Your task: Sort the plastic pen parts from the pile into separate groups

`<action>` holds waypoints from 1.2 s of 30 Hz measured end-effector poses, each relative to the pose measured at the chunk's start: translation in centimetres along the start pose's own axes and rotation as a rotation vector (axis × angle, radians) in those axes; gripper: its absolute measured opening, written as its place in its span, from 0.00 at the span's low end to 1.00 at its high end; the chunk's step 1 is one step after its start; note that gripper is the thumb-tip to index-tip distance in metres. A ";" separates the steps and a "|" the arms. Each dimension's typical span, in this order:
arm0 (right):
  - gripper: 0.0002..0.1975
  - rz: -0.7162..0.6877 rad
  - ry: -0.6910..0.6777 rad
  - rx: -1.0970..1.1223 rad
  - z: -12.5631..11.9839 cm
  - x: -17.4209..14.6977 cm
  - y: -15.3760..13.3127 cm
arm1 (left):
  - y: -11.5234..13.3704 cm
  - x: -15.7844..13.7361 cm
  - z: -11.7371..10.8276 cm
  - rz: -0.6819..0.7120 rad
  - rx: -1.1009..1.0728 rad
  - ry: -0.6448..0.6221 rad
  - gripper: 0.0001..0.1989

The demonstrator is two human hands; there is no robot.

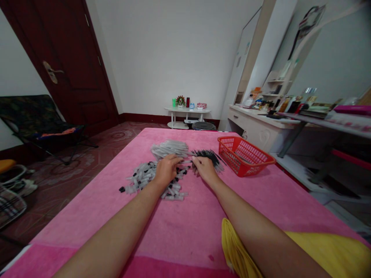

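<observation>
My left hand (167, 168) is closed, thumb and fingers together on a thin translucent pen barrel (186, 161) that points toward the right hand. My right hand (204, 166) pinches a slim piece, mostly hidden by the fingers, which looks like a pen refill. The fingertips of both hands are close together, a little above the pink cloth. Behind the left hand lies a pile of long clear pen barrels (170, 147). Short clear pieces with black ends, like pen caps (145, 173), are heaped around the left wrist. Dark thin refills (211, 156) lie beside and behind the right hand.
A red plastic basket (245, 156) stands at the right of the pink-covered table (185, 227). Yellow cloth (324, 251) lies under my right forearm. A cluttered dressing table (261, 119) is farther right, a folding chair (37, 119) at left, and a small white stand (188, 110) by the wall.
</observation>
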State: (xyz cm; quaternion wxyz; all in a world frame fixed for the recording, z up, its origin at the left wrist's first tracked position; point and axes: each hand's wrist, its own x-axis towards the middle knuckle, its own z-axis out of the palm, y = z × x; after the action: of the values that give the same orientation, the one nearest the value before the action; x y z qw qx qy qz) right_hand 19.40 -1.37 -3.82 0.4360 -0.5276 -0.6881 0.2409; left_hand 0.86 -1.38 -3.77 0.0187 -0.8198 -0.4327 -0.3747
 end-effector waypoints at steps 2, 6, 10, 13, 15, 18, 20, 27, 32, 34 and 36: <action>0.14 -0.019 0.033 0.038 0.1 0.0 -0.1 | 0.0 0.0 0.0 -0.004 -0.011 0.003 0.18; 0.11 -0.046 0.033 0.074 0.2 0.1 -0.1 | -0.3 -0.1 0.1 -0.003 -0.019 -0.001 0.18; 0.20 0.011 -0.040 0.043 0.0 0.1 0.0 | -0.5 -0.1 0.2 0.000 -0.020 0.003 0.18; 0.14 -0.034 -0.001 0.039 -0.1 0.0 -0.2 | -0.5 -0.1 0.2 -0.007 -0.018 0.005 0.19; 0.15 -0.053 -0.006 0.010 -0.3 0.0 -0.5 | -0.5 -0.1 0.2 -0.003 -0.019 0.004 0.19; 0.22 -0.022 -0.033 -0.042 -0.4 -0.1 -0.7 | -0.6 -0.1 0.3 0.002 -0.021 0.003 0.19; 0.20 -0.019 -0.005 -0.043 -0.4 0.0 -0.7 | -0.7 -0.1 0.4 -0.009 -0.020 0.012 0.19; 0.19 -0.019 -0.027 -0.051 -0.2 0.1 -0.4 | -0.8 -0.1 0.5 0.006 -0.019 0.009 0.19; 0.14 -0.041 -0.007 -0.038 -0.2 0.0 -0.5 | -0.8 -0.1 0.5 -0.002 -0.027 0.015 0.19; 0.18 -0.032 -0.039 -0.051 -0.2 0.0 -0.5 | -0.8 -0.1 0.4 0.004 -0.028 0.008 0.19; 0.21 -0.026 -0.037 -0.055 -0.3 0.0 -0.6 | -0.8 -0.1 0.4 0.000 -0.031 0.005 0.19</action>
State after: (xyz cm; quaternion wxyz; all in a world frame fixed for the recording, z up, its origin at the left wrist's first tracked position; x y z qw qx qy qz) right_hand 19.33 -1.59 -3.20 0.4117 -0.5261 -0.7090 0.2258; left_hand 0.51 -0.81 -4.32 0.0072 -0.8189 -0.4270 -0.3835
